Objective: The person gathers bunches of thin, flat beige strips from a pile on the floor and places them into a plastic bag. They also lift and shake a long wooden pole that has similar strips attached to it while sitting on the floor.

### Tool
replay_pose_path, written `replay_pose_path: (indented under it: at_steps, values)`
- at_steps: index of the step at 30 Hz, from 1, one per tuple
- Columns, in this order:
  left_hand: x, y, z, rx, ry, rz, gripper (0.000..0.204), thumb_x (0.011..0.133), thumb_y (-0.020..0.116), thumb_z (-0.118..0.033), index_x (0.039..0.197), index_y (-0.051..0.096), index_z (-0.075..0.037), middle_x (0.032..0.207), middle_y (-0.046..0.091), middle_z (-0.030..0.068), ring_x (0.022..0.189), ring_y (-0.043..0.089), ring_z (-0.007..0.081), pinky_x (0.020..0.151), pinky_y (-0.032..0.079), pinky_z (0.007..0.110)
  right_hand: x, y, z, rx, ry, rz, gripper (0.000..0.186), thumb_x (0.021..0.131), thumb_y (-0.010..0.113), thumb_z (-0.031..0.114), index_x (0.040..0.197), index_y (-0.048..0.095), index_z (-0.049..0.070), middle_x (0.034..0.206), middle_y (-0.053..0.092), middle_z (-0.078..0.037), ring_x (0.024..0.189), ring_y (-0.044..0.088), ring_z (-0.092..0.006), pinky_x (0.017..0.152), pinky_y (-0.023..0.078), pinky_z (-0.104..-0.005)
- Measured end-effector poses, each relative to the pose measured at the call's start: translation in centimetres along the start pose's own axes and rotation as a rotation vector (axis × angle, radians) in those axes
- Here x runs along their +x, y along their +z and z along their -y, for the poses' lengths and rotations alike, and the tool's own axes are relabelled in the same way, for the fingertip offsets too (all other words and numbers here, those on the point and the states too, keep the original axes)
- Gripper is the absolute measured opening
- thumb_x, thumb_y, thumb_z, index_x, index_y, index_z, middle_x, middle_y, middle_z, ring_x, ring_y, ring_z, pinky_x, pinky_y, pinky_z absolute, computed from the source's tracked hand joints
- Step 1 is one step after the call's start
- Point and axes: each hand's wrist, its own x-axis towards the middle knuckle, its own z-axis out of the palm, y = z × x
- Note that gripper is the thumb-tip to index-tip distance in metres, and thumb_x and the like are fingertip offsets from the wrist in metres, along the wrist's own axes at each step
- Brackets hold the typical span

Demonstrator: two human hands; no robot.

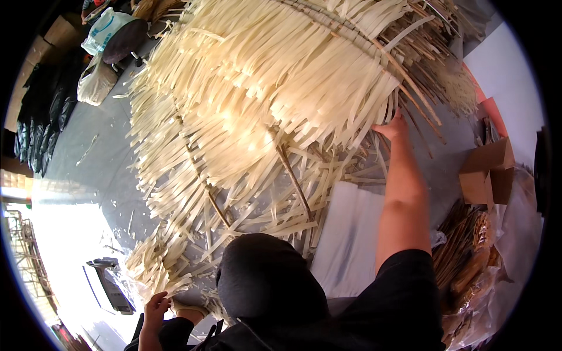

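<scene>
A broad layered panel of pale flat strips (234, 76), tied along thin brown poles, spreads over the grey floor. My right hand (395, 127) reaches out to its right lower edge, thumb stretched to the left and fingers pointing away beside the strip ends. Nothing shows in its grasp; whether the fingertips touch the strips is unclear. Brown sticks (413, 88) lie just beyond this hand. At the lower left, my left hand (157, 305) is raised with loosely bent, parted fingers and holds nothing visible. Near it lies a heap of loose pale strips (158, 257).
A whitish sheet (348, 234) lies left of my right forearm. At the right stand an open cardboard box (486, 169) and brown stalks in clear plastic (468, 245). A round dark stool (124, 41), plastic bags (96, 82) and black bags (44, 111) stand far left.
</scene>
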Motion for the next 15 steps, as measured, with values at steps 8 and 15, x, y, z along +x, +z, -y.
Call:
replay_pose_path:
  at_steps: [8,15]
  values:
    - [1.9,2.4,1.4,0.008,-0.042,0.041,0.036,0.088,0.061,-0.017,0.122,0.057,-0.003,0.092,0.067,0.0067,0.079,0.063,0.0129,0.069,0.05,0.025,-4.3,3.5,0.5,-0.077,-0.243,0.08,0.093,0.057,0.08,0.044,0.131,0.042,0.002,0.127,0.054,-0.019,0.122,0.046,-0.0394,0.103,0.041,-0.0426]
    - [1.3,4.7,-1.1,-0.014,0.009,0.091,0.033,0.089,0.06,-0.013,0.121,0.059,-0.004,0.092,0.067,0.008,0.08,0.063,0.013,0.073,0.051,0.026,-13.1,1.0,2.6,0.007,-0.461,0.243,0.075,0.07,0.073,0.051,0.128,0.048,0.009,0.12,0.058,-0.015,0.11,0.055,-0.0307,0.093,0.046,-0.0411]
